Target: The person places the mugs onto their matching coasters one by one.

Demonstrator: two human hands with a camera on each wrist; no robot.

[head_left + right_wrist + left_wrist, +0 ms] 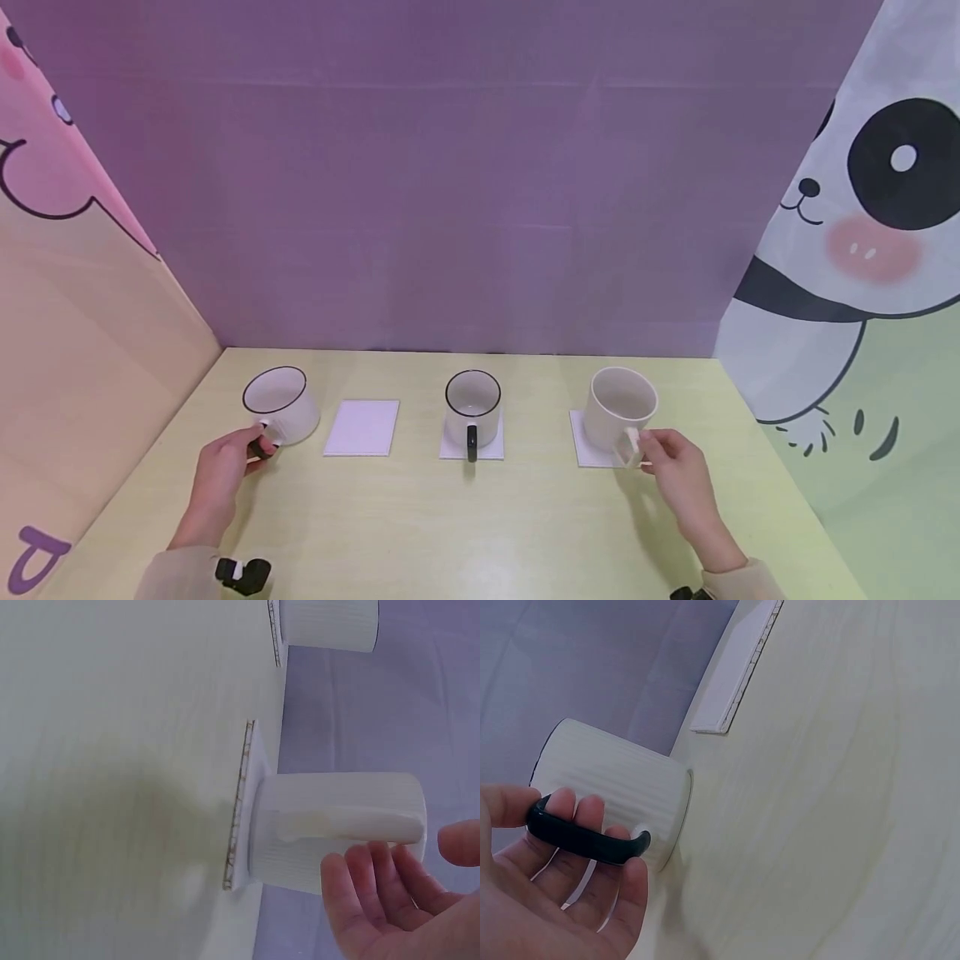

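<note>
At the left of the table, my left hand (225, 462) holds a white mug (296, 417) with a black rim by its black handle (585, 840). In the left wrist view, the fingers curl through that handle and the thumb lies on its upper end. Whether this mug touches the table I cannot tell. On the right, a plain white mug (611, 417) stands upright on a white square coaster (581, 450). My right hand (682, 475) is at its white handle (352, 825). The fingertips (360, 859) reach the handle's edge, while the thumb is apart from it.
A bare white square coaster (362, 427) lies beside the left mug. Between the outer mugs, another black-rimmed mug (472, 408) stands on its own coaster (492, 450), its black handle facing me. A purple cloth (465, 183) hangs behind the table (465, 525), with printed cloths at both sides.
</note>
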